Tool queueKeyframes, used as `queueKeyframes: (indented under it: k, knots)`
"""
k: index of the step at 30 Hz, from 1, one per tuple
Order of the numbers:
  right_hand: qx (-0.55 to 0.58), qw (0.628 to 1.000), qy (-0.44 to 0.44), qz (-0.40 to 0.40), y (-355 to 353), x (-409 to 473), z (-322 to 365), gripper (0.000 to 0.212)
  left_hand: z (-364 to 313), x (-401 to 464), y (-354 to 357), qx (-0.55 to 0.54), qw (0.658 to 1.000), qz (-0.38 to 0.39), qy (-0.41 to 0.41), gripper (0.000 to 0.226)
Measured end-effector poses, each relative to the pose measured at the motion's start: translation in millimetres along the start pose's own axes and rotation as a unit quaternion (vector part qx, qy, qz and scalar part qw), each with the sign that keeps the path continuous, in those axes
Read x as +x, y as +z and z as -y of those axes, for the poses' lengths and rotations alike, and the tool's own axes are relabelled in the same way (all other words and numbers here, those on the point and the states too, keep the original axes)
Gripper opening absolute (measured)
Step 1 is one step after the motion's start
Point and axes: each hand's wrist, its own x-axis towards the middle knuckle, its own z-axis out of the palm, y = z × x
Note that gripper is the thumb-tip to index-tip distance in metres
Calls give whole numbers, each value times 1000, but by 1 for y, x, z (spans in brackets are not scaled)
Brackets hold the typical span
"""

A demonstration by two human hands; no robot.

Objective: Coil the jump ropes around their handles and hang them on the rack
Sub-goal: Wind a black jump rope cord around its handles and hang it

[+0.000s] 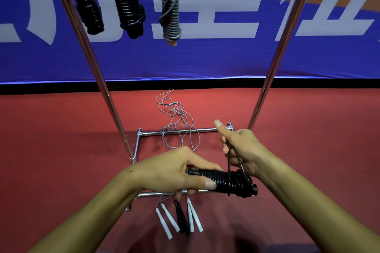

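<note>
My left hand (172, 170) grips the handles of a black jump rope (228, 183), held level in front of me and wound with tight black coils. My right hand (240, 148) pinches the free black cord just above the coils, thumb raised. Three coiled ropes hang from the top of the rack: two black ones (88, 0) (127, 2) and a grey one (170, 6). On the floor below my hands lie white handles (167, 222), black handles (182, 217) and more white handles (195, 217). Their loose grey cord (176, 117) trails over the rack's base.
The metal rack has two slanted poles (96, 80) (273, 72) and a rectangular base frame (181, 131) on the red floor (61, 150). A blue banner with large white characters (205, 57) stands behind it.
</note>
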Motion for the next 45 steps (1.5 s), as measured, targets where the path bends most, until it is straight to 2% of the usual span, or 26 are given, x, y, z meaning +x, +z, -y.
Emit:
queueKeyframes:
  k: [7,13,16,20,25,29,35,37,40,45]
  knots:
    - [82,994,-7,-78,-1,5,-1,46,5,9,9,49,996,-45,-54,19]
    - [141,982,-18,-122,2,8,-2,45,14,20,21,133,978,-118,-107,14]
    - [193,975,-5,-112,2,7,-1,42,16,22,23,109,975,-151,-124,13]
    - [271,961,14,-53,2,0,4,39,17,24,23,20,972,-197,-127,16]
    - [213,976,-21,-32,15,-13,5,41,18,30,30,25,960,-239,-141,18]
    - [189,980,-44,-37,17,-21,7,43,17,31,35,40,969,-208,-128,20]
    - [46,993,-111,-20,6,-15,17,51,-1,17,18,67,996,-62,-9,8]
    - [30,995,-98,15,1,-13,18,52,-3,12,13,64,997,-31,20,20]
    - [-5,994,-83,64,0,-13,17,53,-4,6,9,-22,999,-26,38,35]
    - [65,991,-70,94,2,-12,16,52,-1,-1,5,-116,986,-92,80,44]
